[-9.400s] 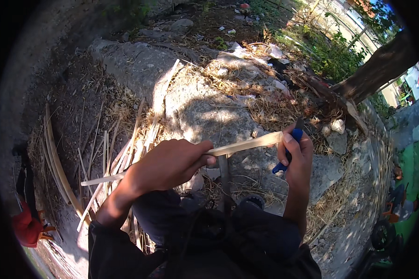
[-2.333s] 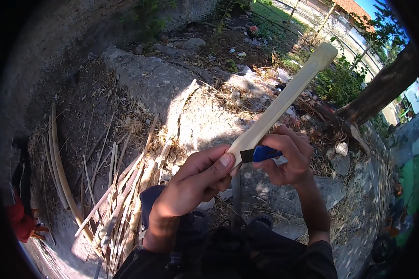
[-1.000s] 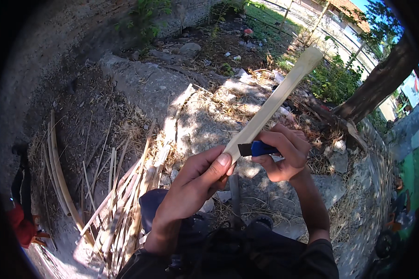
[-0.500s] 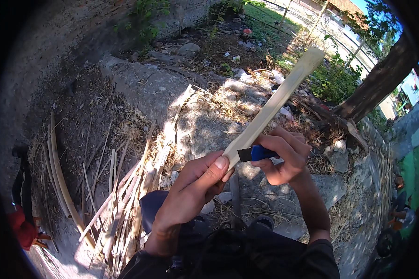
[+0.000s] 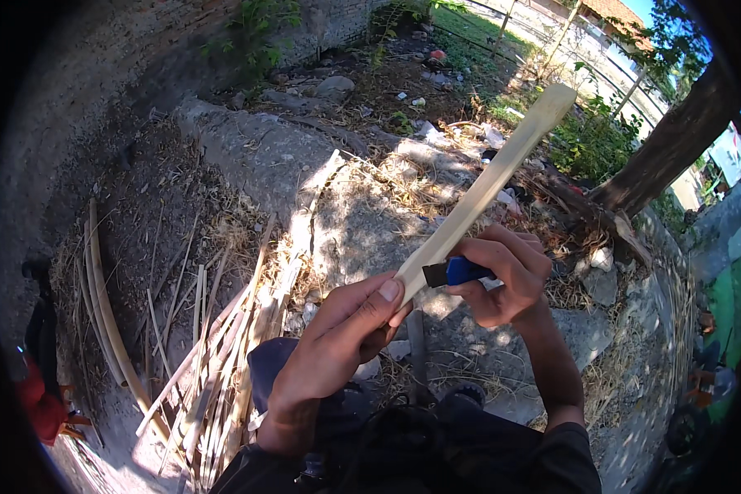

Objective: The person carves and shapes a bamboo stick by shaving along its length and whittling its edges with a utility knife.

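Observation:
A pale, flat strip of wood or bamboo slants up and away to the right in front of me. My left hand grips its near end, the thumb pressed flat on the top face. In my right hand is a blue-handled utility knife, held between thumb and fingers. Its short dark blade points left and meets the strip's right edge, just beyond my left thumb. The grip's underside is hidden by the fingers.
Several long split strips lie heaped on the ground at the left, with curved poles beside them. A big rock slab lies ahead. A tree trunk leans at the right. Someone in red is at the far left edge.
The strip has turned slightly in my left hand. The knife has shifted a very little to the right, its blade still at the strip's edge.

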Action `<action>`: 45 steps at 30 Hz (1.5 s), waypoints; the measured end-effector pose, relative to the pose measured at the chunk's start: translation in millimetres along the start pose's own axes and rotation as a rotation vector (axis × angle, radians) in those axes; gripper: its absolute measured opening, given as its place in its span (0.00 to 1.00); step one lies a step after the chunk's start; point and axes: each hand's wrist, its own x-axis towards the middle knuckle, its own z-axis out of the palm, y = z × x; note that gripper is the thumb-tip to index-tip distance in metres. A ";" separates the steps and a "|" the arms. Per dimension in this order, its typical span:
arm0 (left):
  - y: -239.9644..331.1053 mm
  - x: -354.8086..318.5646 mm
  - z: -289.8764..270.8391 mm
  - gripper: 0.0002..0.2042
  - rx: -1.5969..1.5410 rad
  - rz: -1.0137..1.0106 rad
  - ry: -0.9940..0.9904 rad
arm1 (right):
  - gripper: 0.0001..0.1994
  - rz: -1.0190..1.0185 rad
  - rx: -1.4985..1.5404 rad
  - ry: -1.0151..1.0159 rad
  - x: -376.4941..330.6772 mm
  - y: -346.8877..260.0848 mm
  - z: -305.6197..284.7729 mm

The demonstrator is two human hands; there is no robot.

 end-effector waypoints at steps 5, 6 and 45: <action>-2.6 0.4 -0.7 0.21 0.019 0.014 -0.015 | 0.17 -0.019 0.018 -0.003 1.7 -2.5 -2.3; -3.6 0.7 -1.3 0.21 0.031 0.016 -0.019 | 0.17 -0.018 0.017 -0.002 1.2 -1.7 -3.0; -17.1 3.3 7.6 0.09 0.444 0.395 0.036 | 0.18 0.043 -0.086 0.073 4.6 -10.2 -10.6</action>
